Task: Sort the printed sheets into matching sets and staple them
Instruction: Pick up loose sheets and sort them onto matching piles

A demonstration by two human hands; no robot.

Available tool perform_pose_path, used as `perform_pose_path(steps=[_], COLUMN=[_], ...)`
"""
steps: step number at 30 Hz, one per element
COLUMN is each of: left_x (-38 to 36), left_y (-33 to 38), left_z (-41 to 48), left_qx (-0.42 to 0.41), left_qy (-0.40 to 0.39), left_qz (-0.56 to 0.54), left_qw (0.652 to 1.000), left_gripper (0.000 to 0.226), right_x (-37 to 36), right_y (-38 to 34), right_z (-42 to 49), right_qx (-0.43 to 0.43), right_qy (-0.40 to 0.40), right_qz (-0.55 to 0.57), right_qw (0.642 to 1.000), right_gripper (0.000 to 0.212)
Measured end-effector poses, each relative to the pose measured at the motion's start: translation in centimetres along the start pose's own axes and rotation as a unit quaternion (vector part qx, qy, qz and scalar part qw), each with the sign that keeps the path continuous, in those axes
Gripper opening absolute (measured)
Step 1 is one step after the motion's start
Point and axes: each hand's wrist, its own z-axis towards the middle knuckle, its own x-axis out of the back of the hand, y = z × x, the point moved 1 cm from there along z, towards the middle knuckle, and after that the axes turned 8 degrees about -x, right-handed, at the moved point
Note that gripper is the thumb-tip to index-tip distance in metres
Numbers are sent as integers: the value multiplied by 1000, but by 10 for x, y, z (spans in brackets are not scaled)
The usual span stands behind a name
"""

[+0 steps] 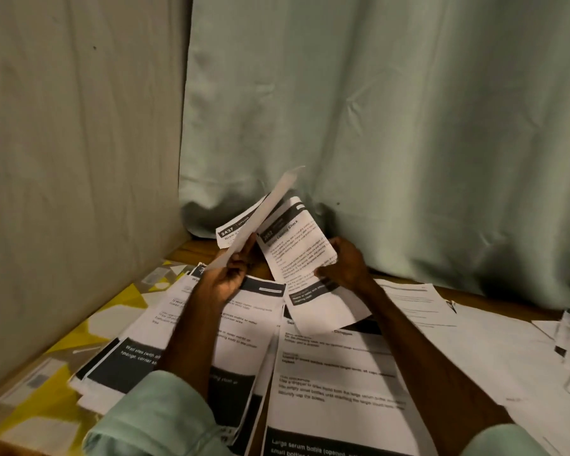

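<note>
1. L hand (226, 281) pinches thin white paper sheet (260, 222), raised, edge-on.
2. R hand (346, 266) grips black-banded printed sheet (297, 245) by side edge; sheet bows.
3. Other printed sheets (336, 373) overlap on wooden table (195, 250).
4. Likely light, limp, slippery: pinch at edges.

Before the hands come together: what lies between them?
Head view: between the left hand, holding a white sheet edge-on, and the right hand is the black-headed white printed sheet it holds, over a sliver of brown wooden table.
</note>
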Motion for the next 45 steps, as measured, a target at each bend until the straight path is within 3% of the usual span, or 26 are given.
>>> perform_pose_path(steps=[3,7,12,17,20,22,26,33,41,45], left_x=[-14,-22,-49,-79,-96,-102,-97,-95,-104,-110], left_y=[1,2,-14,-41,-52,-58,-61,-73,-80,-87], left_z=[-5,-4,-12,-24,-30,-31,-23,-21,-22,-26], left_qx=[-50,-70,-32,19,19,1,-65,-111,-134,-145], left_qy=[-24,-41,-137,-210,-241,-229,-165,-136,-155,-153], left_qz=[144,287,233,271,313,343,378,403,412,407], left_qw=[988,954,962,939,919,911,908,898,888,889], left_gripper=[20,45,85,44,56,56,48,25,47,51], right_x=[14,49,87,105,111,115,131,141,142,139], right_y=[-6,-17,-23,-14,-14,-6,17,50,56,58], right_z=[-8,-25,-65,-95,-106,-111,-125,-138,-140,-145], right_qx=[13,16,59,84,83,66,41,19,10,3], right_qy=[2,2,-14,-66,-24,-4,7,36,72,53], right_qz=[111,256,293,367,366,380,411,366,400,416], right_qw=[994,967,954,924,927,923,911,930,914,908], right_gripper=[71,64,49,65,32,18,50,30,24,19])
